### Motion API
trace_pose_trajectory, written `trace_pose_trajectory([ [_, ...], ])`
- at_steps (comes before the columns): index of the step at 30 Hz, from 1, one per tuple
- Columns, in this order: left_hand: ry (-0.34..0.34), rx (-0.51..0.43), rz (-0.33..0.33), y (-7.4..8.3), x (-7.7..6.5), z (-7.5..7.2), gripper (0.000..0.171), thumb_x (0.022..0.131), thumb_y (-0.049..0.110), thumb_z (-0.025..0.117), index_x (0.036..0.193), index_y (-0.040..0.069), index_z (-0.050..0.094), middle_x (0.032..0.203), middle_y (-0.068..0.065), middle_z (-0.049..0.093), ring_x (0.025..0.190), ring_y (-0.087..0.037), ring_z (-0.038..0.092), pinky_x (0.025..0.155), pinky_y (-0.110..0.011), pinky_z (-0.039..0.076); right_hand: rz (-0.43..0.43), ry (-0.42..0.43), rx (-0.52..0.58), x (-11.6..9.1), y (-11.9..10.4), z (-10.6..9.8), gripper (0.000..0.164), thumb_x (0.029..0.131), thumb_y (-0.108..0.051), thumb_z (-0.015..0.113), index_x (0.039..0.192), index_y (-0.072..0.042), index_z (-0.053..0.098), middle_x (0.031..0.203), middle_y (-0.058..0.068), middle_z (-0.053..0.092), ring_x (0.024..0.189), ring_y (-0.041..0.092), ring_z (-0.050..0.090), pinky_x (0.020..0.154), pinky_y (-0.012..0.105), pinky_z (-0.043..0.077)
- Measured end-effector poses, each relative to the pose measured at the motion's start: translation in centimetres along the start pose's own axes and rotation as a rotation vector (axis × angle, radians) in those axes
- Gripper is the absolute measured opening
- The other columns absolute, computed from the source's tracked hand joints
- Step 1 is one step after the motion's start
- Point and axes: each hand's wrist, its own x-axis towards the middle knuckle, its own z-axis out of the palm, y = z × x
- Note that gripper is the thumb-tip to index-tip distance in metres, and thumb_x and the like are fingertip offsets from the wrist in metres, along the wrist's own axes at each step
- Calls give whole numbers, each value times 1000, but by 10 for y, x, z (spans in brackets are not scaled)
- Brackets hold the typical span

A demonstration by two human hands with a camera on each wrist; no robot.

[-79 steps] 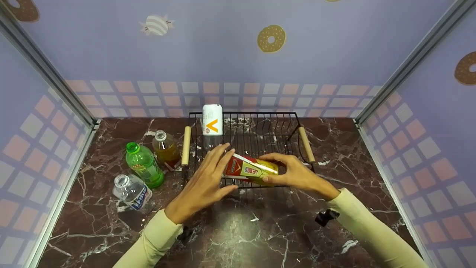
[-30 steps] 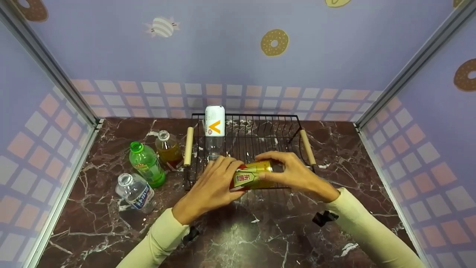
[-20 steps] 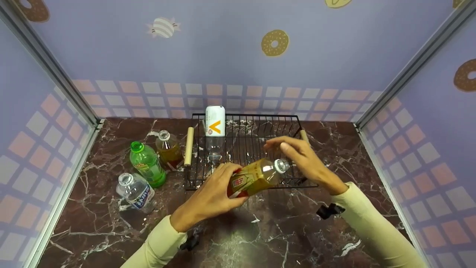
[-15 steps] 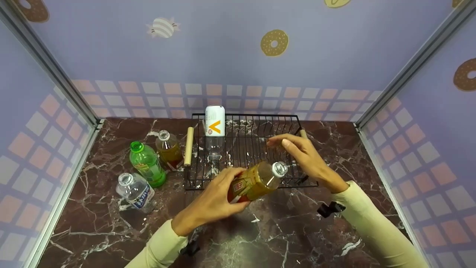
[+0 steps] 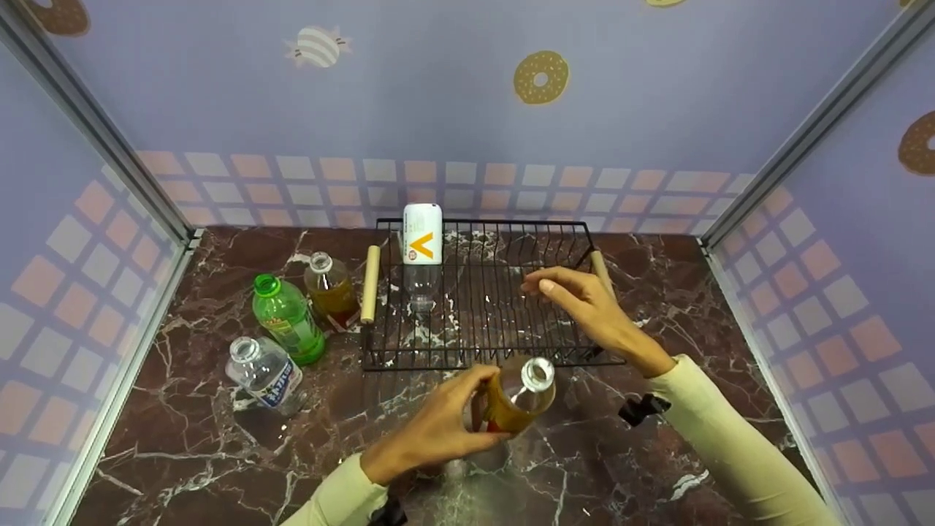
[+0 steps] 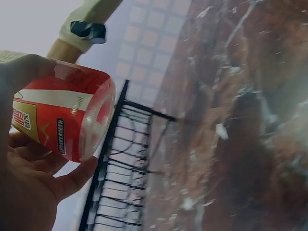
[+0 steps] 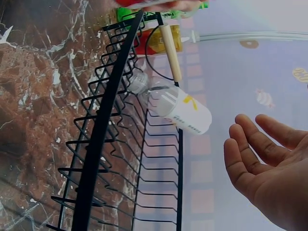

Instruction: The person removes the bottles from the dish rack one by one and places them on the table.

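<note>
Left hand (image 5: 438,431): my fingers wrap the tea bottle (image 5: 515,398) mid-body.
Right hand (image 5: 584,307): fingers relaxed, empty.
Handling: light, slick plastic, uncapped; best gripped at the label.

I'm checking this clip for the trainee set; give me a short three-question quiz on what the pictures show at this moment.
1. True or false: the left hand grips the tea bottle.
2. The right hand is: A) gripping a bottle, B) open above the wire rack, C) flat on the countertop?
3. How many bottles stand left of the rack?

Key: 1 true. 2 B. 3 three: the green bottle, the amber bottle, the clear bottle.
</note>
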Motion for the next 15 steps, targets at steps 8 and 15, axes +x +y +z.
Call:
trace_pose_trajectory([
  [8, -36, -6, -135, -33, -11, 16, 79, 87, 21, 94, 155, 19, 53, 148, -8, 64, 134, -29, 63, 111, -55, 56, 20, -28, 20, 2, 9, 6, 35, 114, -18, 56, 136, 5, 71, 131, 18, 77, 117, 27, 74, 103, 32, 61],
  [15, -42, -76, -214, -54, -15, 21, 79, 87, 17, 92, 156, 24, 53, 149, -8, 65, 133, -31, 65, 110, -60, 56, 59, -43, 33, 0, 14, 9, 35, 115, -24, 58, 138, -2, 73, 131, 14, 77, 118, 24, 73, 107, 38, 59],
])
